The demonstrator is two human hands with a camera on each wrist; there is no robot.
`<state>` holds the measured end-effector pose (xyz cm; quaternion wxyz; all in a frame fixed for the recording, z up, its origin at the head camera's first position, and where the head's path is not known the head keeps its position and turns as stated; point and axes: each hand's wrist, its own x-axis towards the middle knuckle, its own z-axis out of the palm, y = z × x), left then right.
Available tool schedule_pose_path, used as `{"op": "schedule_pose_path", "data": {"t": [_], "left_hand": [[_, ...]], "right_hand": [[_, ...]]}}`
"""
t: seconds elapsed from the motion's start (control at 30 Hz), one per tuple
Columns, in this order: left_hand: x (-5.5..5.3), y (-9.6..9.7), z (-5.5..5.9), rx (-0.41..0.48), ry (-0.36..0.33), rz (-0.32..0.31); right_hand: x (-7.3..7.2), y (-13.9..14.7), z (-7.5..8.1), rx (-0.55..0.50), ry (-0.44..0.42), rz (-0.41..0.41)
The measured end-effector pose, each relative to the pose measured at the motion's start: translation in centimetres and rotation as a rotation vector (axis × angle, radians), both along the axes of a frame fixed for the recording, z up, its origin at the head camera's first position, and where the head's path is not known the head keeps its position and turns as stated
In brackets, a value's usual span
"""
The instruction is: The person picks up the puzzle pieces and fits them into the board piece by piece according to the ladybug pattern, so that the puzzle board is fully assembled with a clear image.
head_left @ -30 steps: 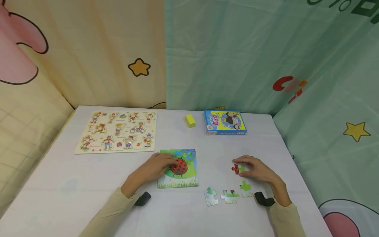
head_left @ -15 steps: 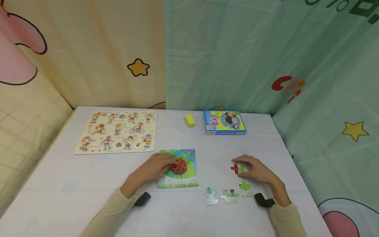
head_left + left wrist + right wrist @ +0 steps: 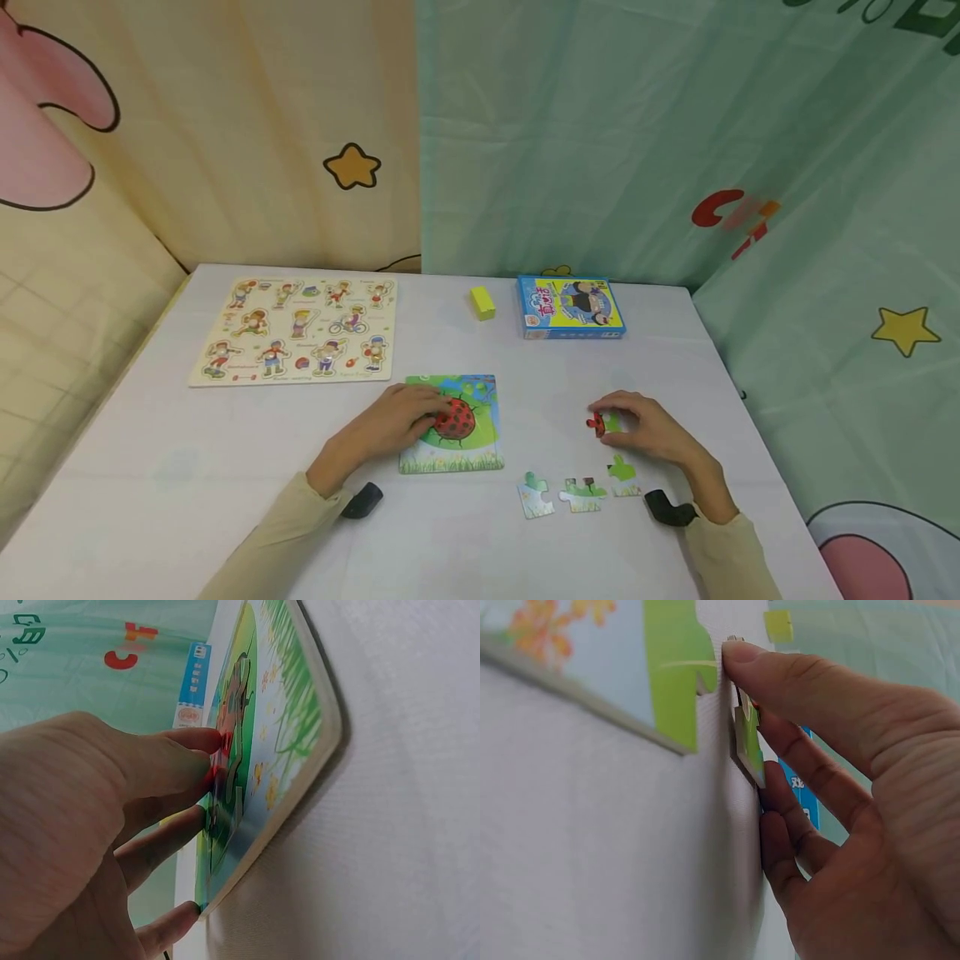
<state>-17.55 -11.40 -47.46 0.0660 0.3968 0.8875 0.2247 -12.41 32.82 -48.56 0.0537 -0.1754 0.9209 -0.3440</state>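
Note:
A square ladybug puzzle board (image 3: 480, 454) lies flat near the table's middle. My left hand (image 3: 397, 417) rests over its left side, its fingertips touching the red ladybug (image 3: 459, 423); in the left wrist view the little finger (image 3: 180, 921) meets the board's edge. To the right, my right hand (image 3: 648, 427) holds a red and green puzzle piece (image 3: 611, 422) by its edges, between thumb (image 3: 761, 664) and fingers, low over the table. Below lie three loose puzzle pieces: a left one (image 3: 534, 497), a middle one (image 3: 582, 497) and a right one (image 3: 622, 475).
A cream board with sports figures (image 3: 300, 333) lies at the back left. A small yellow block (image 3: 482, 304) and a blue and yellow box (image 3: 572, 308) stand along the back. Curtains (image 3: 555, 150) hang behind the white table (image 3: 172, 492).

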Motion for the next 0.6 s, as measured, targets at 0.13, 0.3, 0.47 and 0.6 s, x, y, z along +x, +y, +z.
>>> {"op": "schedule_pose_path", "data": {"t": [0.13, 0.3, 0.47, 0.6], "left_hand": [[0.1, 0.0, 0.0, -0.008, 0.003, 0.005], [0.2, 0.1, 0.2, -0.011, 0.008, 0.003], [0.3, 0.1, 0.3, -0.01, 0.006, 0.005], [0.3, 0.0, 0.4, -0.012, -0.002, 0.004]], "right_hand": [[-0.2, -0.1, 0.0, -0.015, 0.014, 0.024], [-0.6, -0.4, 0.0, -0.002, 0.034, 0.042], [-1.3, -1.4, 0.2, 0.01, 0.042, 0.058], [-1.9, -2.6, 0.6, 0.001, 0.033, 0.077]]}}
